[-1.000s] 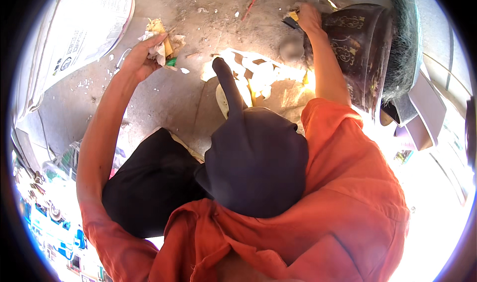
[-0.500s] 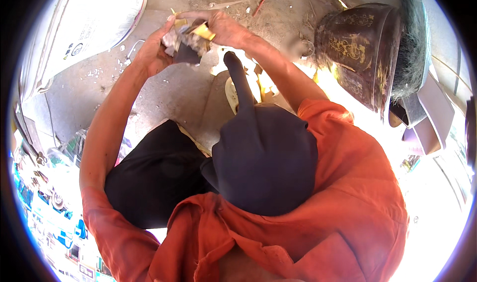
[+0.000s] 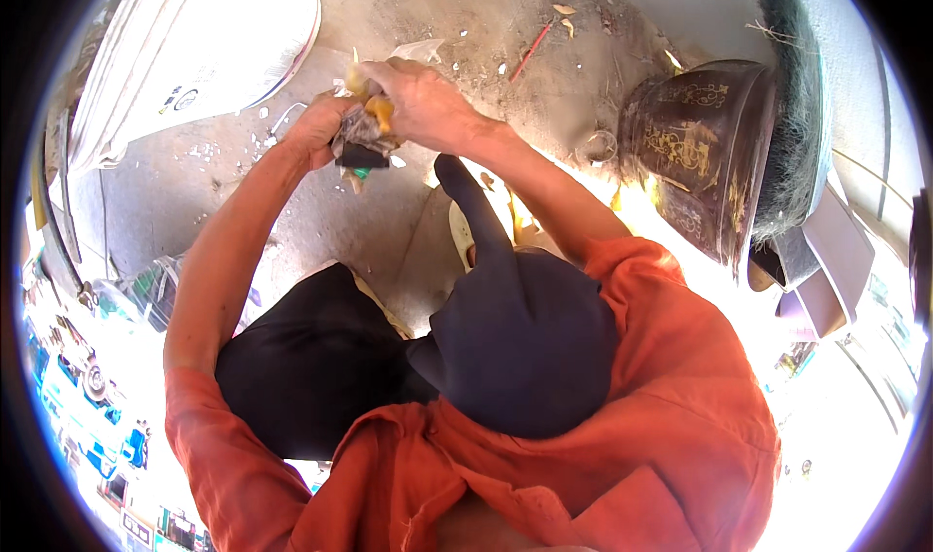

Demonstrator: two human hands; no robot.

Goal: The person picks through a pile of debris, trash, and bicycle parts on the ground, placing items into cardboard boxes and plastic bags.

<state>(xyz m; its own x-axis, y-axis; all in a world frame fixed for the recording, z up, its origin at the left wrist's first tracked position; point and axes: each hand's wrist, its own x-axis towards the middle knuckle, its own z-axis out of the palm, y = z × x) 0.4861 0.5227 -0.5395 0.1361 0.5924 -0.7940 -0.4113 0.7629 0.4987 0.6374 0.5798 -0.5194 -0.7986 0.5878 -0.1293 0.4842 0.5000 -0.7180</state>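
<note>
Between my two hands is a crumpled bundle (image 3: 363,136) of greyish scraps with yellow pieces and a dark block-like part at its lower end. I cannot make out its exact kind. My left hand (image 3: 319,132) is closed round its left side. From the right, my right hand (image 3: 420,103) curls its fingers over the top, at the yellow pieces (image 3: 379,113). A bit of green shows under the dark part. Both hands are held out over the floor beyond my knees, and the fingers partly hide the bundle.
A large white bucket (image 3: 209,51) lies at the upper left. On the right stands a dark brown pot (image 3: 695,154) with gold patterns, beside a green bristly brush-like thing (image 3: 792,154). A red stick (image 3: 531,52) and white crumbs lie on the concrete floor (image 3: 321,202).
The view has shifted, so the floor and hands sit lower in the picture. My right hand has moved over the bundle's top, and the bundle has turned, showing its dark end and a green bit.
</note>
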